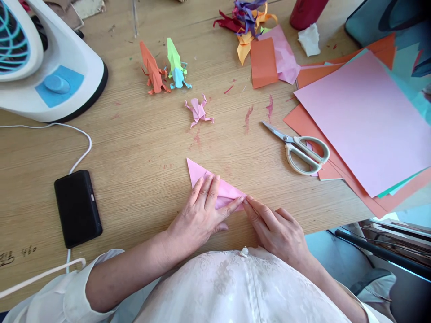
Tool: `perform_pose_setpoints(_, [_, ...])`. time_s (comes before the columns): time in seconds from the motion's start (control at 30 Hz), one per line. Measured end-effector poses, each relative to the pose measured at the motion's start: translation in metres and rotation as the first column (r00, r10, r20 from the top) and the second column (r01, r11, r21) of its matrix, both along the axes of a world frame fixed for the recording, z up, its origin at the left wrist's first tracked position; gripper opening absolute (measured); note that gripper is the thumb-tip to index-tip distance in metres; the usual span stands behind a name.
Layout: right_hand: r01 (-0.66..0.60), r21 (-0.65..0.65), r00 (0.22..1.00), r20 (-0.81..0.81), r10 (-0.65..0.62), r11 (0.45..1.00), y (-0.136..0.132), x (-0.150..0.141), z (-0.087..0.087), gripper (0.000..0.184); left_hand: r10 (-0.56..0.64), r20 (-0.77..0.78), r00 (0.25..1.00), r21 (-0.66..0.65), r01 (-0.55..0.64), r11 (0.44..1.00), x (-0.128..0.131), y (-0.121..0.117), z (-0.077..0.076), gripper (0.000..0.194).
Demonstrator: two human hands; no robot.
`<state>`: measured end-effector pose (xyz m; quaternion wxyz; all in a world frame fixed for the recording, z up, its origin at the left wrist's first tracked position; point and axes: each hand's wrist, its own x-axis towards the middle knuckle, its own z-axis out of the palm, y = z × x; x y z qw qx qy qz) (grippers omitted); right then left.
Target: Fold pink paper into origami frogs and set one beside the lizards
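A folded pink sheet of origami paper (224, 192) lies on the wooden table in front of me, with one pointed corner toward the upper left. My left hand (202, 206) rests on it, fingers stretched flat across the paper and the thumb near its right corner. At that right corner, the thumb and forefinger of my right hand (278, 229) pinch the paper's tip. Beyond the paper sits a small pink origami frog (198, 110). Farther back stand an orange folded figure (153, 69) and a green and blue one (177, 65).
Scissors (296, 148) lie right of the hands, beside a stack of coloured paper (367, 121). A fan (67, 85) stands at upper left, above a black power bank (78, 208) with a white cable. Several folded paper pieces (247, 22) and a red container (306, 13) are at the back.
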<state>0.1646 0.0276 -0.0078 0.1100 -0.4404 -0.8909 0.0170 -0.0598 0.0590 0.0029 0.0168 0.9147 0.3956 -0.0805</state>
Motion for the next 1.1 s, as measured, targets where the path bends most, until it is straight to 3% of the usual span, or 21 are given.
perform_pose_setpoints(0.4, [0.015,0.005,0.999,-0.031,-0.015,1.0,-0.001,0.0,-0.003,0.046,0.017,-0.016,1.0,0.007,-0.017,1.0,0.002,0.0,0.005,0.113])
perform_pose_setpoints(0.77, [0.021,0.02,1.0,-0.002,-0.021,1.0,-0.001,0.0,-0.005,0.044,0.066,0.075,0.995,-0.043,-0.063,0.997,-0.004,-0.007,-0.004,0.091])
perform_pose_setpoints(1.1, [0.036,0.024,0.999,0.029,-0.037,0.999,0.003,-0.009,-0.013,0.039,0.102,0.105,0.989,-0.078,-0.095,0.992,-0.005,-0.009,-0.01,0.093])
